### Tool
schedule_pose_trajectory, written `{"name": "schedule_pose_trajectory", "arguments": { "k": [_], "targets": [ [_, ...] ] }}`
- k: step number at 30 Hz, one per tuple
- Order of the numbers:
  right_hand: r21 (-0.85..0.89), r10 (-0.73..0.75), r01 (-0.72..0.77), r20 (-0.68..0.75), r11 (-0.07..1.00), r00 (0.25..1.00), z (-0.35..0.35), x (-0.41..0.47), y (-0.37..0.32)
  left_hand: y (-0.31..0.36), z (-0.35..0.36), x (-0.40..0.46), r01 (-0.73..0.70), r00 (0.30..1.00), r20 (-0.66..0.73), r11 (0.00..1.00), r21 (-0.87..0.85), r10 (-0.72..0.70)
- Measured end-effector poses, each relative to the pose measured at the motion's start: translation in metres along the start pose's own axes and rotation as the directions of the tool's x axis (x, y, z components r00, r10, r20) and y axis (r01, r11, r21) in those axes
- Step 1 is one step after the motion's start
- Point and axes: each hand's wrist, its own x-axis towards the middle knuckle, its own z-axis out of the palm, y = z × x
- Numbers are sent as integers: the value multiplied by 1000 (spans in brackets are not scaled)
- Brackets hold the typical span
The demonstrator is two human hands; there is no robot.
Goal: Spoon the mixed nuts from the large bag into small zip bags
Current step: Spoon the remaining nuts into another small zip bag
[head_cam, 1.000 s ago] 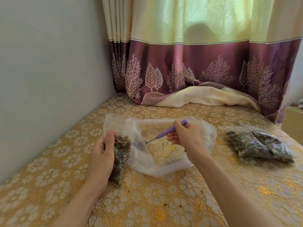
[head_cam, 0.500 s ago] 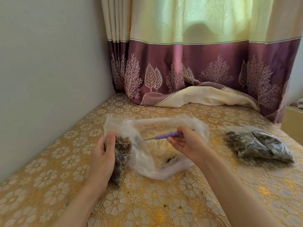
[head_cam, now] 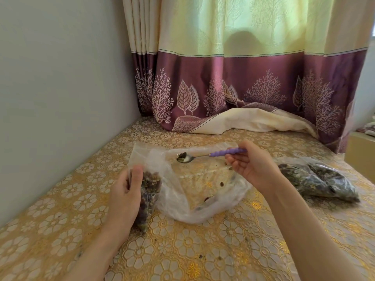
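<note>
My left hand point(head_cam: 126, 194) grips a small clear zip bag point(head_cam: 149, 185) partly filled with mixed nuts, holding it upright on the table. My right hand point(head_cam: 250, 166) pinches the purple handle of a metal spoon point(head_cam: 205, 156). The spoon lies level above the large clear plastic bag point(head_cam: 203, 191), and its bowl carries a few nuts near the small bag's mouth. The large bag lies open and nearly empty, with a few nuts scattered inside.
A filled zip bag of nuts point(head_cam: 318, 179) lies at the right on the gold floral tablecloth point(head_cam: 182, 250). A grey wall point(head_cam: 60, 98) runs along the left. A purple and cream curtain point(head_cam: 243, 88) drapes onto the table's far edge.
My right hand has lifted the spoon out of the large bag and levelled it, now loaded with nuts, its bowl pointing towards the small bag. My left hand has stayed in place.
</note>
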Motion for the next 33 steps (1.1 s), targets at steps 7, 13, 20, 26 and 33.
{"name": "schedule_pose_trajectory", "arguments": {
  "k": [7, 13, 20, 26, 33],
  "targets": [
    [47, -226, 222, 112, 974, 968, 27, -19, -15, 7, 1, -1, 0, 1000, 17, 996, 93, -2],
    [-5, -400, 426, 337, 904, 852, 46, -41, -15, 10, 1, -3, 35, 999, 40, 998, 47, -37],
    [21, -435, 449, 295, 893, 851, 41, -41, -18, 12, 3, 1, 38, 997, 64, 999, -15, -37],
    [88, -414, 408, 64, 909, 908, 31, -27, -13, 16, -1, -2, 82, 996, 25, 995, -57, -81],
    [-129, -395, 377, -169, 917, 903, -8, 3, -1, 20, -1, -4, 50, 998, 27, 998, -30, -49]
  ]
}}
